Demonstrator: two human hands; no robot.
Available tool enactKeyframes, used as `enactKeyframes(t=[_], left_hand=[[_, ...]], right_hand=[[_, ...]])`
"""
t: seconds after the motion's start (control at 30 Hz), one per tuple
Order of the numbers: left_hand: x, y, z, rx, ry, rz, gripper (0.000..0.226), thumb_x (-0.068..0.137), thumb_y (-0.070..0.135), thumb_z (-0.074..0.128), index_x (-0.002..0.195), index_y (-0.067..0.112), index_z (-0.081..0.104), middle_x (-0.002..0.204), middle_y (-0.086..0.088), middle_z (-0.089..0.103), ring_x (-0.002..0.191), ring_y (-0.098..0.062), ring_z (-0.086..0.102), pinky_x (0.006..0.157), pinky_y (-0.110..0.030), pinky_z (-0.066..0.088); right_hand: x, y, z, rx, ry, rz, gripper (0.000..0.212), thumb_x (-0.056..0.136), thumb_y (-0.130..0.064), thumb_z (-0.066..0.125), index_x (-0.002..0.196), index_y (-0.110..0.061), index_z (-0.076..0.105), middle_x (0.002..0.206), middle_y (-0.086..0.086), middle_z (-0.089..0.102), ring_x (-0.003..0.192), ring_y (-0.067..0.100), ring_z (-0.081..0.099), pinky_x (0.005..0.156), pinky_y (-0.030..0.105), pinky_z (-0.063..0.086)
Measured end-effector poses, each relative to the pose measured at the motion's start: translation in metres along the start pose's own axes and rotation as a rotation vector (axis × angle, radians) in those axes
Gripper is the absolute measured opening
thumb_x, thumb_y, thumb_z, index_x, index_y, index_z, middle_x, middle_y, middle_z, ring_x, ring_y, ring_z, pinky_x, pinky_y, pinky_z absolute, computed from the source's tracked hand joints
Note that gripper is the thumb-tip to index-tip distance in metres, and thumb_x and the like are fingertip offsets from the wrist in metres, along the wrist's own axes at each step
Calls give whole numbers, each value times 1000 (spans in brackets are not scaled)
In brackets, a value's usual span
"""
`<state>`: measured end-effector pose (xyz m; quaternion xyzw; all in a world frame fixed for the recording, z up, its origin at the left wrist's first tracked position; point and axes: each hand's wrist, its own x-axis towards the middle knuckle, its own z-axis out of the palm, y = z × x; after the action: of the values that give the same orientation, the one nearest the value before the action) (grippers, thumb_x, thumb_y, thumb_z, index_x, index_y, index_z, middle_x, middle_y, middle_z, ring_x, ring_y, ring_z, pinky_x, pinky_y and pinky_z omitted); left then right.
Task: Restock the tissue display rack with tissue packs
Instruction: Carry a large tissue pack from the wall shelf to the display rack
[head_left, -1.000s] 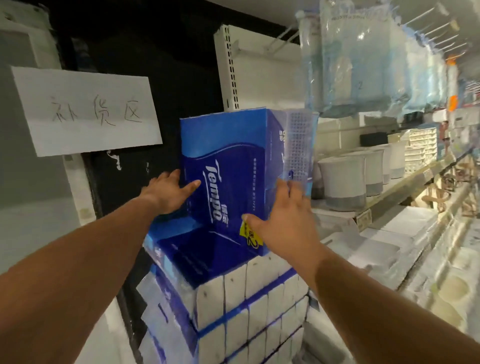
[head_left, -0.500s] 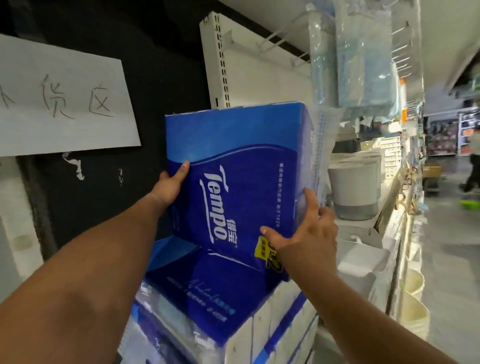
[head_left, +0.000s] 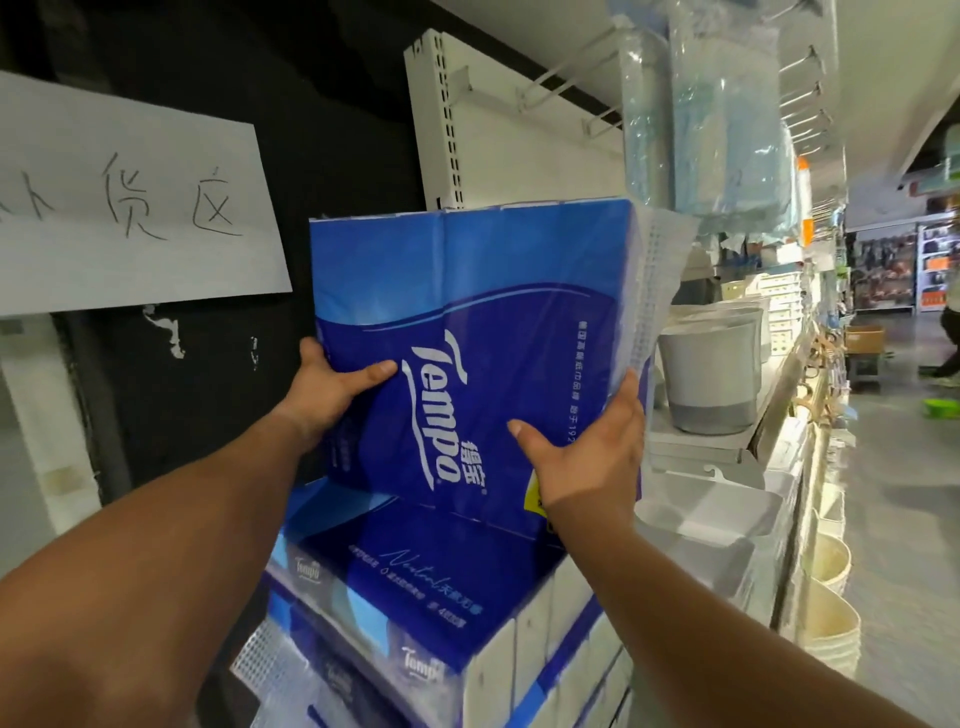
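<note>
A large blue Tempo tissue pack (head_left: 493, 322) stands upright on its edge atop a stack of tissue packs (head_left: 447, 613). My left hand (head_left: 332, 389) grips its left edge, thumb across the front. My right hand (head_left: 587, 457) holds the lower right corner, thumb on the front face and fingers wrapped round the side. The upright pack leans slightly toward me. The packs below lie flat, white tissue ends facing right.
A handwritten paper sign (head_left: 130, 218) hangs on the black wall at left. White shelving (head_left: 727, 457) to the right carries grey-white bins (head_left: 711, 374) and trays. Bagged blue goods (head_left: 717, 119) hang overhead. A person walks in the far aisle (head_left: 950, 338).
The camera has come closer and turned right. My left thumb has slid further onto the pack's front. My right hand has shifted to the pack's lower right corner.
</note>
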<state>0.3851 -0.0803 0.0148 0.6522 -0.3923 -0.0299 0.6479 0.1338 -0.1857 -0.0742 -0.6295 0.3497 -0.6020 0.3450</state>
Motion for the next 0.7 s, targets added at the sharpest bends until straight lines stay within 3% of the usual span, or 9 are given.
enactKeyframes(t=[0.03, 0.17, 0.33, 0.5, 0.7], left_hand=[[-3, 2, -3, 20, 1, 7, 116, 49, 46, 102, 138, 19, 32, 134, 2, 55, 115, -19, 61, 100, -45, 53], [-24, 12, -12, 103, 84, 44, 107, 66, 22, 97, 147, 17, 28, 134, 3, 52, 117, -19, 58, 104, -45, 51], [-59, 37, -20, 166, 169, 90, 134, 48, 39, 103, 157, 30, 25, 146, 2, 53, 127, -22, 57, 105, -51, 52], [-103, 83, -19, 270, 319, 162, 117, 60, 33, 100, 155, 27, 32, 140, 8, 55, 119, -17, 57, 101, -43, 52], [-170, 138, -7, 407, 530, 236, 115, 60, 35, 100, 153, 25, 33, 134, 13, 53, 119, -14, 56, 98, -38, 51]], right_hand=[[1, -1, -1, 5, -4, 4, 123, 68, -56, 86, 157, -35, 3, 161, 2, 27, 147, 26, 31, 114, 60, 36], [5, -5, -11, 40, -10, -1, 118, 66, -61, 83, 152, -42, 4, 157, -1, 34, 143, 26, 40, 107, 61, 44], [7, -10, -31, 156, -84, -34, 116, 59, -76, 73, 152, -42, 13, 153, -5, 40, 138, 23, 47, 101, 60, 50], [17, -20, -56, 246, -175, -99, 118, 68, -50, 89, 157, -33, 13, 154, -1, 39, 137, 25, 47, 108, 55, 46], [33, -30, -98, 329, -346, -162, 126, 70, -50, 89, 161, -24, 7, 162, 2, 29, 143, 25, 38, 114, 44, 36]])
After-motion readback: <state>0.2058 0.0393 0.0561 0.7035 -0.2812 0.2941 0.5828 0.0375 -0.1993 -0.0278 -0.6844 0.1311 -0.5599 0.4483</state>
